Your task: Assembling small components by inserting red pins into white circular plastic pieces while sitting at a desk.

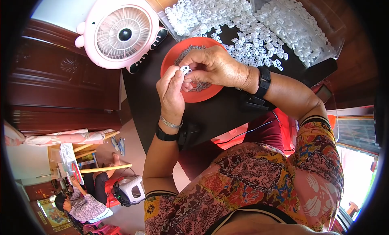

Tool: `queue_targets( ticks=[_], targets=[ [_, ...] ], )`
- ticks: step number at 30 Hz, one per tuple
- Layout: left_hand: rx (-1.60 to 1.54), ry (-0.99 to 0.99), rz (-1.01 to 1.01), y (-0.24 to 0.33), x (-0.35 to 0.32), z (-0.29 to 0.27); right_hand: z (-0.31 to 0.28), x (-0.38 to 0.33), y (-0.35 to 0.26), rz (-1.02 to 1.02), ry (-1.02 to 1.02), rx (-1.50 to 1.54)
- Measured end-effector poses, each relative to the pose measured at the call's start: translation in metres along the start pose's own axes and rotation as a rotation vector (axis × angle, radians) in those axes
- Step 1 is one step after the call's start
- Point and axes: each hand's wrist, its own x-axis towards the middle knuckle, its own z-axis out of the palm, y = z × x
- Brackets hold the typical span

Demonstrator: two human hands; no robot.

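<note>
A small white plastic piece with dark spots or holes point(185, 69) is pinched between the thumb and fingers of my left hand point(170, 91). My right hand point(221, 67) curls in from the right, its fingertips closed at the piece's right end. Whatever those fingertips grip is too small to make out. Both hands are above a round orange-red basin point(170, 53). In it lie many thin grey pieces point(199, 86), like small screws or pins, partly covered by my hands.
Loose white plastic pieces point(259, 42) spread over the dark table point(142, 95) behind the basin. Two clear containers, one at the back point(172, 34) and one at the right point(338, 48), hold many more. A pink fan point(125, 34) stands at left. Another person point(87, 206) sits at lower left.
</note>
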Motion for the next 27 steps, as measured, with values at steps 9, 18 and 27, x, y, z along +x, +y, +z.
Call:
queue_targets(
  ticks=[9, 18, 27],
  targets=[
    [0.022, -0.036, 0.027, 0.0053, -0.0013, 0.0010, -0.0026, -0.0004, -0.0043, -0.101, -0.008, -0.035],
    [0.111, -0.012, 0.139, 0.0052, -0.0034, 0.0053, -0.0024, -0.0013, -0.0042, -0.073, 0.017, -0.028],
    [0.125, 0.029, 0.171, 0.0025, -0.0032, 0.0060, -0.0019, 0.0000, -0.0052, -0.037, 0.025, 0.014]
  ],
)
